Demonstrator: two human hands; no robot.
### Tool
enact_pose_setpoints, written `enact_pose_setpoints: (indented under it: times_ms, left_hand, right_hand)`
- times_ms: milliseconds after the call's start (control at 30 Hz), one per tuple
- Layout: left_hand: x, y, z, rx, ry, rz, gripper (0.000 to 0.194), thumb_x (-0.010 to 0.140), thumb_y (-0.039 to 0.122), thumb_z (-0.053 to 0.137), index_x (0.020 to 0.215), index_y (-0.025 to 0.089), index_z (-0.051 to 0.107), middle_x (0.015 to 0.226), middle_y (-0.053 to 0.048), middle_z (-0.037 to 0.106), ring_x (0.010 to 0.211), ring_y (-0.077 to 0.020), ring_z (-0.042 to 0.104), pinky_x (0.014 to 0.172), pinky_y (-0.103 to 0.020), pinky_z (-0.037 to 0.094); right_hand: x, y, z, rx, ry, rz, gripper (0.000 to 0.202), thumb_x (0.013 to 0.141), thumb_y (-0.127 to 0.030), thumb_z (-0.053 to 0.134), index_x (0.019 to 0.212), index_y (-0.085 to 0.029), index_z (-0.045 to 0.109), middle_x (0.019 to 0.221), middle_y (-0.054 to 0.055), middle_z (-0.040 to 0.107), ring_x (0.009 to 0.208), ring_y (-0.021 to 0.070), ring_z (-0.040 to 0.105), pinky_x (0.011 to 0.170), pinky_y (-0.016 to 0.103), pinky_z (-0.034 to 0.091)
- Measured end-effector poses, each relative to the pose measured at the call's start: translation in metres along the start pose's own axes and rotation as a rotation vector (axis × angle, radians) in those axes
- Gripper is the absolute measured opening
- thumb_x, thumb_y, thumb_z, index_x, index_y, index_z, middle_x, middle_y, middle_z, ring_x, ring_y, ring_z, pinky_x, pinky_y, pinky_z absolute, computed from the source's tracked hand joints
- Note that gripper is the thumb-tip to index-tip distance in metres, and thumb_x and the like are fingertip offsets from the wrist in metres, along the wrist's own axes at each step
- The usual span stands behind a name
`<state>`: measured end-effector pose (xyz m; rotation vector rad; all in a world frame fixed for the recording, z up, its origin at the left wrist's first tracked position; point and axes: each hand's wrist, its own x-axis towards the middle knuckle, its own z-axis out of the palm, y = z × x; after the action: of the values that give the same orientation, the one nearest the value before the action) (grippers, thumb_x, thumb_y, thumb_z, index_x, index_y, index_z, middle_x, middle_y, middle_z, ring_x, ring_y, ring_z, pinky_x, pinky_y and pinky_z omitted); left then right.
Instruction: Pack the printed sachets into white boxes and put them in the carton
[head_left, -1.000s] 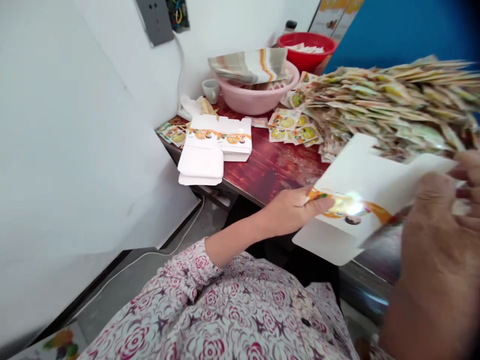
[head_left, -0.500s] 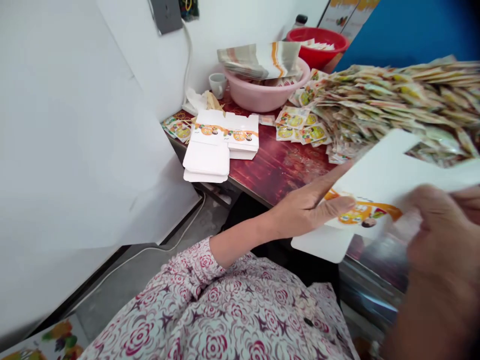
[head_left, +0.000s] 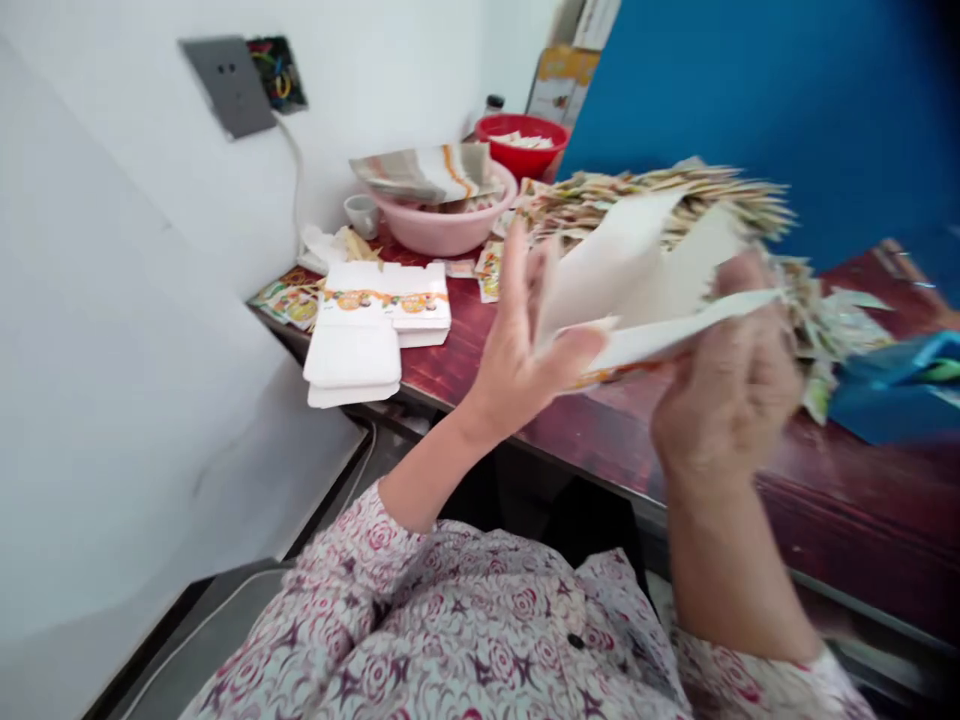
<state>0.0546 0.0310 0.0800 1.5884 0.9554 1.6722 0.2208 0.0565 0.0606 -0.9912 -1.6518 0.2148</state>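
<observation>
A white printed carton, partly folded with its flaps raised, is held above the table between both hands. My left hand grips its left end, thumb along the near edge and fingers behind. My right hand is closed around the right end, blurred by motion. Behind the carton lies a large heap of small packets, partly hidden by it. Flat white cartons with an orange print rest in a stack at the table's left corner.
A pink basin holds packets and a folded printed sheet. Behind it stands a red basin of white packets. A cup is by the wall. At the right lies a blue bag on the dark red table.
The view has swung to the right. The carton, nearly flat before, now has its flaps bent up, and both hands have brought it farther over the table.
</observation>
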Motion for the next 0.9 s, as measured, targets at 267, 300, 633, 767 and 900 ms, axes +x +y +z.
enact_pose_setpoints:
  times_ms: [267,300,633,767,900]
  left_hand:
    - [-0.031,-0.055,0.005,-0.087,-0.001,-0.174,0.092,0.091,0.065,0.055,0.159,0.032,0.003,0.159,-0.015,0.030,0.143,-0.0327,0.040,0.118,-0.051,0.037]
    - [-0.031,-0.056,0.005,-0.068,-0.008,-0.155,0.094,0.089,0.066,0.058,0.159,0.032,0.004,0.158,-0.015,0.030,0.142,-0.0330,0.040,0.118,-0.051,0.036]
    - [-0.007,-0.049,0.006,0.141,0.025,-0.043,0.079,0.095,0.047,0.058,0.158,0.033,0.011,0.140,-0.013,0.047,0.129,-0.0287,0.053,0.110,-0.049,0.045]
    - [-0.007,0.010,-0.009,0.244,-0.049,-0.022,0.067,0.102,0.046,0.044,0.159,0.034,0.010,0.143,-0.010,0.049,0.130,-0.0277,0.054,0.107,-0.044,0.050]
    - [-0.007,0.051,-0.027,0.303,-0.230,0.025,0.062,0.105,0.049,0.035,0.159,0.037,0.010,0.150,-0.007,0.047,0.131,-0.0282,0.056,0.107,-0.043,0.052]
  right_hand:
    - [-0.056,0.037,-0.003,0.006,0.077,0.156,0.030,0.096,-0.038,0.055,0.075,-0.021,0.067,0.113,0.009,0.070,0.114,0.0240,0.065,0.099,0.044,0.051]
    - [-0.059,0.039,-0.004,0.003,0.098,0.169,0.029,0.096,-0.039,0.056,0.076,-0.021,0.067,0.112,0.009,0.071,0.113,0.0237,0.065,0.097,0.043,0.051]
    - [-0.052,0.037,0.003,0.192,0.040,0.236,0.023,0.094,-0.040,0.060,0.085,-0.022,0.069,0.124,0.010,0.070,0.121,0.0246,0.063,0.105,0.045,0.047]
    - [-0.034,0.005,-0.002,0.385,-0.025,0.185,0.014,0.091,-0.037,0.066,0.089,-0.024,0.071,0.132,0.007,0.066,0.121,0.0232,0.062,0.105,0.044,0.049]
    - [-0.018,-0.033,-0.022,0.385,-0.038,0.168,0.010,0.090,-0.034,0.069,0.085,-0.026,0.073,0.117,0.004,0.071,0.115,0.0225,0.064,0.100,0.041,0.052]
